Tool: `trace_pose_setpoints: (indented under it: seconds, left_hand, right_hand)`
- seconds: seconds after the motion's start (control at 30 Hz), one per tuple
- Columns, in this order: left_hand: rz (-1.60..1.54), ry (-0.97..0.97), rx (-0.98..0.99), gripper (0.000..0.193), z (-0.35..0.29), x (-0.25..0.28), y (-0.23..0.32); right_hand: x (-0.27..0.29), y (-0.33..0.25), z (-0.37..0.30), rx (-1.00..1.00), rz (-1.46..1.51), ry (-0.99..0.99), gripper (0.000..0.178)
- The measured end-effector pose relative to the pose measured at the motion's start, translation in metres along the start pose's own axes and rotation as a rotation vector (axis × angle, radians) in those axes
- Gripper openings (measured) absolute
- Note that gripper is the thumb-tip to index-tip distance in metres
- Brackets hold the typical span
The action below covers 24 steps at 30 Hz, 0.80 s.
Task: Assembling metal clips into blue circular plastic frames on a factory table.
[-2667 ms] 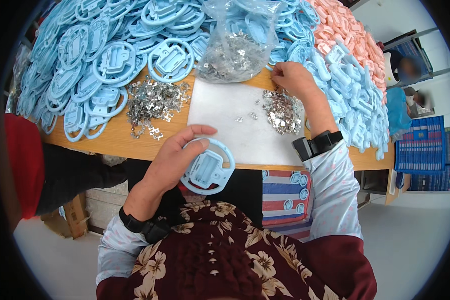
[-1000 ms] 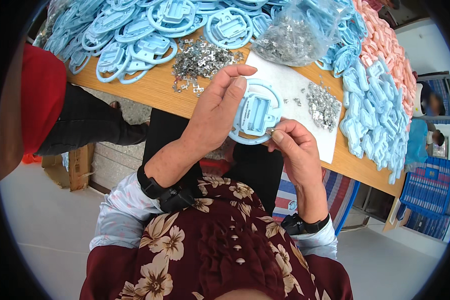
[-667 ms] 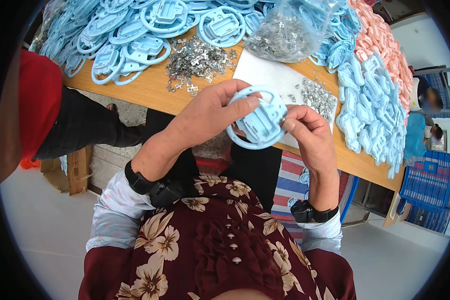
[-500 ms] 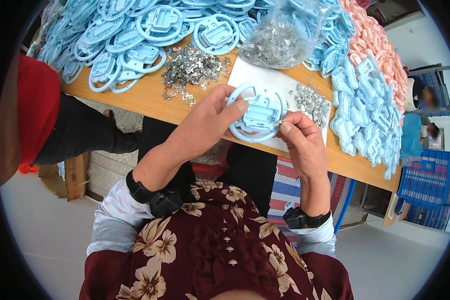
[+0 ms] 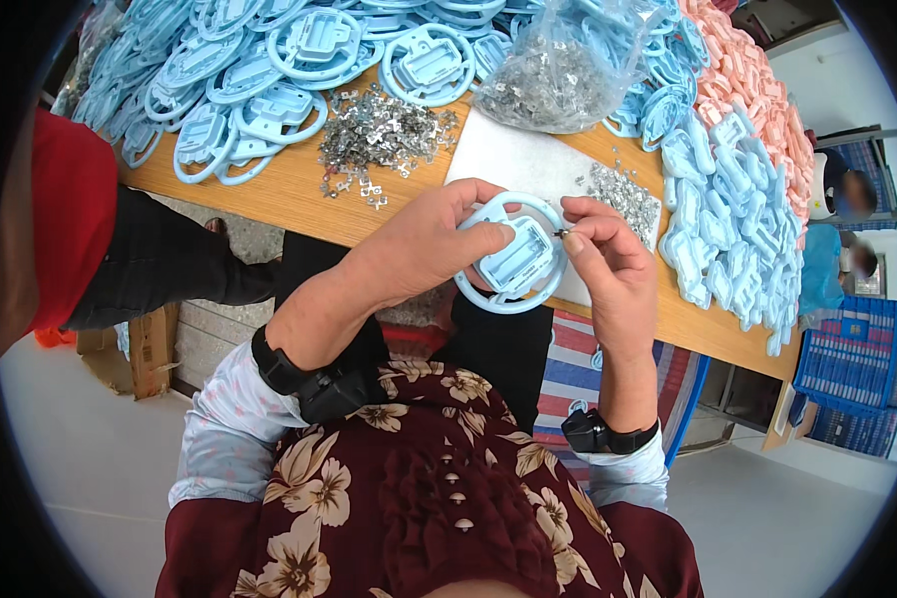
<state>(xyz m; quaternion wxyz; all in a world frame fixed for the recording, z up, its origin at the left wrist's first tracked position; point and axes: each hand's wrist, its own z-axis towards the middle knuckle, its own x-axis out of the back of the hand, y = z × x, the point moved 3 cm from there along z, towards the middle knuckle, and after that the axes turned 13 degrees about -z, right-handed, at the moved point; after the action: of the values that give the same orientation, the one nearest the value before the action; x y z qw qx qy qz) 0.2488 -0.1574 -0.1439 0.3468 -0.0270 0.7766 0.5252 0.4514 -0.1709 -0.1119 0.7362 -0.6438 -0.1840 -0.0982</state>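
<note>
My left hand (image 5: 419, 242) grips a light blue plastic ring-shaped part (image 5: 515, 261), like a toy steering wheel with a rectangular recessed compartment in its middle. The thumb presses on its face, and the fingers go behind the rim. My right hand (image 5: 620, 274) pinches a small metal piece (image 5: 560, 233) between thumb and fingertips, close by the ring's right rim. Whether the piece touches the ring I cannot tell. Beyond the hands, small flat metal clips (image 5: 381, 138) lie heaped on the wooden table (image 5: 289, 211). Smaller metal pieces (image 5: 623, 194) are scattered over a white sheet (image 5: 483, 157).
Many similar blue rings (image 5: 239, 75) are piled along the far left. A clear bag of metal parts (image 5: 548, 88) stands behind the sheet. Blue plastic pieces (image 5: 723, 219) and pink ones (image 5: 743, 75) cover the right side. A person in a red sleeve (image 5: 75, 219) is at my left.
The blue ring has turned and tilted in my left hand and shifted slightly right and down. My right fingers have moved a little, still pinching a small metal piece.
</note>
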Motion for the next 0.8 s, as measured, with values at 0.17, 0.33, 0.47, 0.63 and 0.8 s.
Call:
trace_pose_setpoints:
  seconds: [0.17, 0.33, 0.47, 0.63, 0.8]
  left_hand:
    - [-0.082, 0.042, -0.003, 0.039, 0.001, -0.004, -0.01]
    - [-0.124, 0.082, -0.006, 0.04, 0.003, -0.002, -0.015]
    - [-0.122, 0.061, 0.004, 0.043, 0.007, -0.006, -0.014]
    - [-0.078, 0.084, 0.009, 0.041, 0.008, -0.002, -0.019]
    - [-0.125, 0.044, 0.026, 0.041, 0.01, -0.001, -0.016]
  right_hand:
    - [-0.011, -0.008, 0.003, 0.136, -0.289, 0.076, 0.008]
    - [-0.015, -0.006, 0.007, 0.314, -0.531, 0.138, 0.009]
    - [-0.017, -0.008, 0.006, 0.32, -0.639, 0.154, 0.01]
    - [-0.024, -0.019, 0.004, 0.537, -1.058, 0.096, 0.013]
    - [-0.016, -0.014, 0.003, 0.489, -1.004, 0.079, 0.025]
